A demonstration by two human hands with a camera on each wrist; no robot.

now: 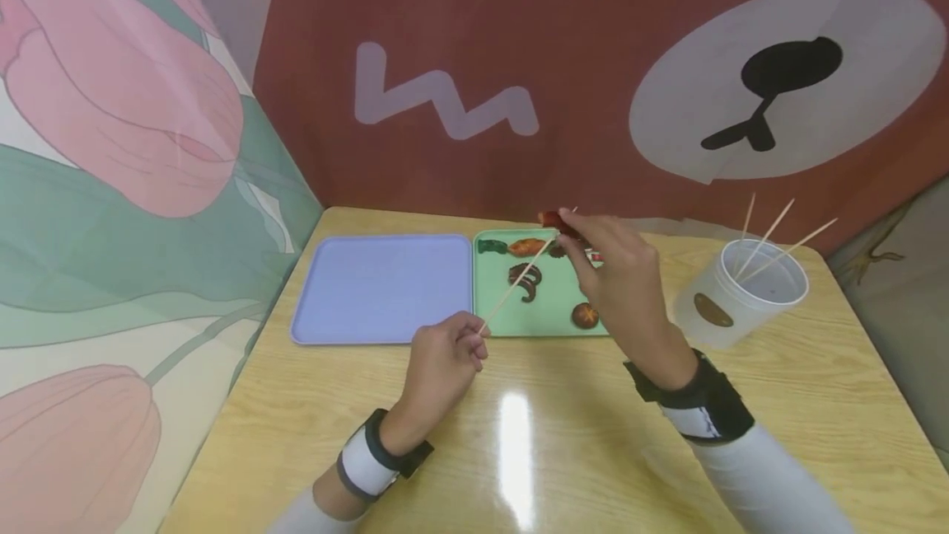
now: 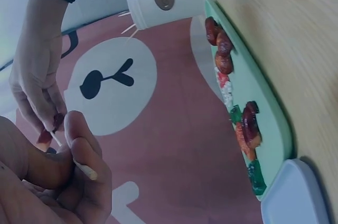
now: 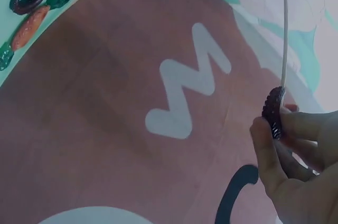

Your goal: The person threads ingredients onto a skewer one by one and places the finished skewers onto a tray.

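Observation:
My left hand (image 1: 445,353) grips the blunt end of a thin wooden skewer (image 1: 519,280), which slants up to the right. At its far end my right hand (image 1: 626,287) pinches a dark red, ridged toy tentacle piece (image 3: 273,110) between thumb and fingers. The skewer meets this piece; how deep it goes in is hidden by the fingers. Both hands are raised in front of a green tray (image 1: 549,316). On that tray lie curled toy octopus tentacles (image 1: 526,278), a brown toy mushroom (image 1: 585,316) and an orange toy piece (image 1: 525,247) beside green ones (image 1: 493,246).
A lilac-blue tray (image 1: 393,291) adjoins the green one on its left. To the right stands a white plastic tub (image 1: 712,299) with several skewers (image 1: 767,233) leaning in it. The wooden table (image 1: 563,435) backs onto a wall with a bear picture (image 1: 445,180).

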